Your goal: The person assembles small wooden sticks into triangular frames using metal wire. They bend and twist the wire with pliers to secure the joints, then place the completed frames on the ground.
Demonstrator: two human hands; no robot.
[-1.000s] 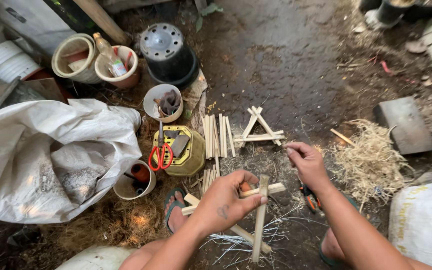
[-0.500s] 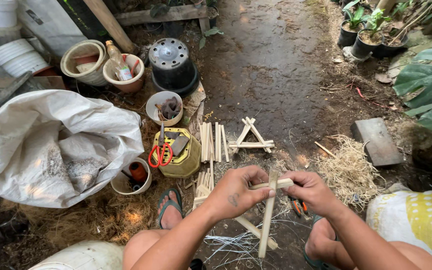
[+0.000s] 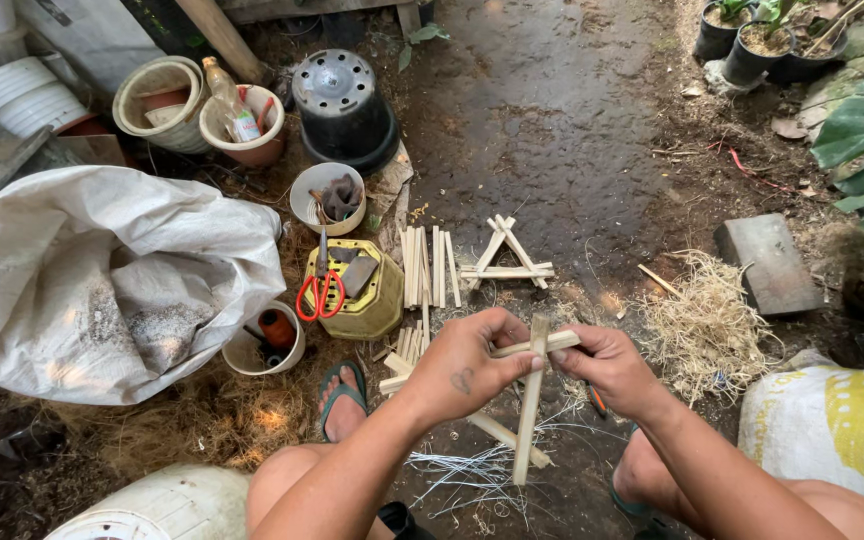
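My left hand (image 3: 472,362) and my right hand (image 3: 604,366) together hold crossed bamboo sticks (image 3: 530,400) over the ground in front of my knees. One stick hangs upright, another lies across it between my fingers, and a third slants below. A finished triangle of sticks (image 3: 505,263) lies on the dirt just beyond my hands. Beside it rests a row of cut sticks (image 3: 427,265). Thin pale strips (image 3: 472,470) are scattered under the held sticks.
Red-handled scissors (image 3: 318,290) lie on a yellow container (image 3: 357,290). A big white sack (image 3: 102,275) fills the left. Pots and a black bucket (image 3: 344,105) stand behind. Dry fibre (image 3: 707,325), a brick (image 3: 767,262), potted plants (image 3: 752,40) and a yellow-white sack (image 3: 832,430) are on the right.
My right hand came in from the right and joined my left hand on the sticks. The view tilted forward, showing more ground ahead.
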